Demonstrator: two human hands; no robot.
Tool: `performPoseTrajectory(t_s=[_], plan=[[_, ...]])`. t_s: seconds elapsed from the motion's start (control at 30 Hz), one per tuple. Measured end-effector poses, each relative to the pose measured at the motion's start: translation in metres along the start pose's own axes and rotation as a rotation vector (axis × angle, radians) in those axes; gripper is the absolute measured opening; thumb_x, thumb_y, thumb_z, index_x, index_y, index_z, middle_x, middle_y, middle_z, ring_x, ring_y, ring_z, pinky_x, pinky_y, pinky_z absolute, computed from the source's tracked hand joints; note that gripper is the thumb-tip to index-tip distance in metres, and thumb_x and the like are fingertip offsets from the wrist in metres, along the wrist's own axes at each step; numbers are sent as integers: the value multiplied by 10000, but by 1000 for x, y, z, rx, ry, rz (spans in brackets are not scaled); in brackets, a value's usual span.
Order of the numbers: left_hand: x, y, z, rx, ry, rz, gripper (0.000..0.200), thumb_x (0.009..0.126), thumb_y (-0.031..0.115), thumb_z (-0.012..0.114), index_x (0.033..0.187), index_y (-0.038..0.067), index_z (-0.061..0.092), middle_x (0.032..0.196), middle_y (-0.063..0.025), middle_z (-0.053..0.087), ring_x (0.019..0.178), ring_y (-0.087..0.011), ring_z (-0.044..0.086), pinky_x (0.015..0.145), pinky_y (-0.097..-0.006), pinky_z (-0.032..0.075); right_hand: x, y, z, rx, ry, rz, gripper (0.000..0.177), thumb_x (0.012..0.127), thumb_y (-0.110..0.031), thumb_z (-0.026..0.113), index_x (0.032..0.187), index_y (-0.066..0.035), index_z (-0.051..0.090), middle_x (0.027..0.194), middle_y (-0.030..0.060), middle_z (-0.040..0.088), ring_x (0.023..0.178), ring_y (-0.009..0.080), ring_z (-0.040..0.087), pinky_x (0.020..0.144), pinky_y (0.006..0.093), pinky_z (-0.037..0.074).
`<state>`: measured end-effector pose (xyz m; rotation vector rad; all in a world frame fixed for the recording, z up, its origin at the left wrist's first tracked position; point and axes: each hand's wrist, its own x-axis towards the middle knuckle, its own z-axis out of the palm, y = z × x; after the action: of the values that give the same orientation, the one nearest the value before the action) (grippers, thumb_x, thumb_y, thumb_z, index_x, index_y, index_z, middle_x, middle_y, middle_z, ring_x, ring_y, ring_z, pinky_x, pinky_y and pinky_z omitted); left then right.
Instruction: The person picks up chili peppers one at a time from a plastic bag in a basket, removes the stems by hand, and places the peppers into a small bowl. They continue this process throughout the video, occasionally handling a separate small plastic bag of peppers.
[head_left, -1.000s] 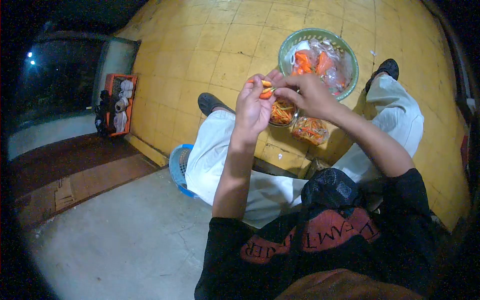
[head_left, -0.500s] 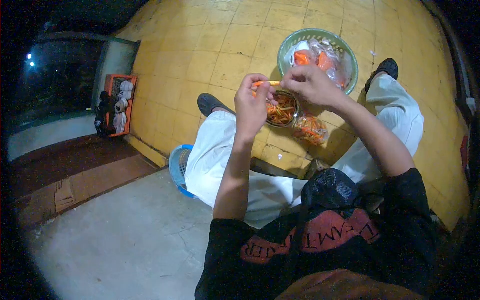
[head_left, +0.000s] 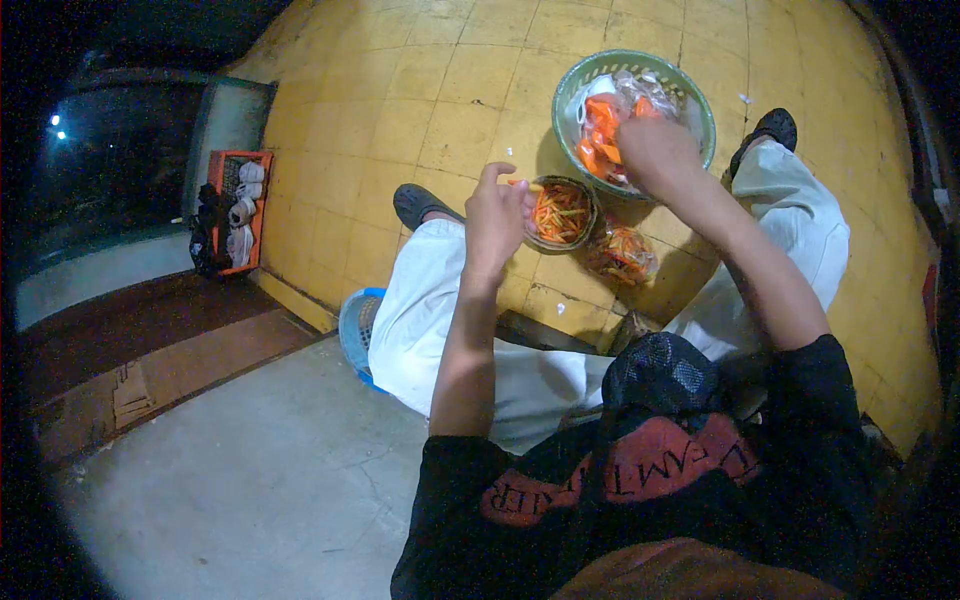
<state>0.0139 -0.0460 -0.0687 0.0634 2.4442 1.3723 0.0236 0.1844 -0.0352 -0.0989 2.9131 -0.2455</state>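
Observation:
My left hand (head_left: 496, 224) is at the left edge of a round container (head_left: 561, 213) full of orange and yellow strips. Between its fingers is a thin orange-yellow strip (head_left: 527, 185). My right hand (head_left: 657, 152) reaches into the green basket (head_left: 706, 118), over orange pieces (head_left: 601, 122) and clear plastic; its fingertips are hidden there. Just right of the container a clear plastic bag (head_left: 622, 255) of similar strips lies on the floor.
An orange crate (head_left: 264, 212) with pale shoes stands by the wall at the left. A blue basket (head_left: 354, 340) sits beside my left leg. My dark shoes (head_left: 412, 206) rest on the yellow tiled floor (head_left: 400, 100).
My right hand has left the strip near my left hand and moved right into the green basket. More of the orange pieces shows there. My left hand has shifted slightly down.

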Motion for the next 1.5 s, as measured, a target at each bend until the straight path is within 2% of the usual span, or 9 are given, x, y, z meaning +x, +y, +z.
performPoseTrajectory(t_s=[0.17,0.23,0.3,0.43,0.5,0.97,1.17,1.27,1.5], plan=[[8,-17,-5,-84,-121,-103,277,974,86,465,1236,0,439,814,-141,643,664,-150,614,573,-305,563,1,9,9,-86,98,2,183,818,-155,583,868,-13,687,853,189,689,770,343,688,661,456,560],[10,-13,-4,-417,-215,-107,295,986,100,448,1252,-24,421,951,-187,653,822,-219,661,711,-339,576,1,3,10,-86,107,-60,184,825,-177,596,870,-22,686,843,185,687,753,346,683,663,460,557],[7,-3,1,-607,-233,-109,302,989,115,451,1251,-31,416,1016,-203,640,901,-250,655,780,-351,561,1,-9,19,311,168,-369,216,845,-244,610,852,-41,683,817,178,675,711,363,662,658,472,538],[5,7,9,-891,-246,-23,329,991,174,466,1252,-19,408,1184,-238,578,1102,-308,594,938,-377,501,-12,-36,20,615,217,-449,267,854,-305,618,838,-46,682,775,184,656,692,374,644,639,469,514],[5,10,13,-975,-267,-1,329,990,177,469,1250,-13,405,1220,-241,558,1126,-303,577,952,-380,491,-14,-42,23,737,31,-397,259,845,-288,619,832,-38,683,736,193,642,683,370,639,630,458,498],[-1,20,8,-1128,-333,46,309,961,86,510,1245,-1,425,1253,-218,544,1106,-254,584,946,-349,495,-2,-36,29,998,254,-349,217,879,-233,593,930,-36,670,778,162,672,686,316,659,644,402,511],[-3,21,6,-905,-268,102,213,955,22,487,1165,-10,498,1124,-173,616,1023,-227,617,891,-320,506,-1,-24,12,746,134,-391,208,854,-203,596,857,-13,681,800,197,672,733,346,669,677,408,530],[-13,26,16,-53,-64,320,163,942,-4,458,1081,-23,542,1030,-133,664,982,-195,639,858,-290,490,-1,-30,16,485,26,-257,204,824,-174,596,827,10,684,825,216,674,759,360,672,688,435,541],[-5,7,5,87,-53,293,209,934,30,491,1130,-9,550,1081,-167,662,1016,-226,642,842,-327,499,1,-8,14,87,-70,9,137,777,-117,611,872,-35,667,867,199,666,787,367,662,671,454,543]])
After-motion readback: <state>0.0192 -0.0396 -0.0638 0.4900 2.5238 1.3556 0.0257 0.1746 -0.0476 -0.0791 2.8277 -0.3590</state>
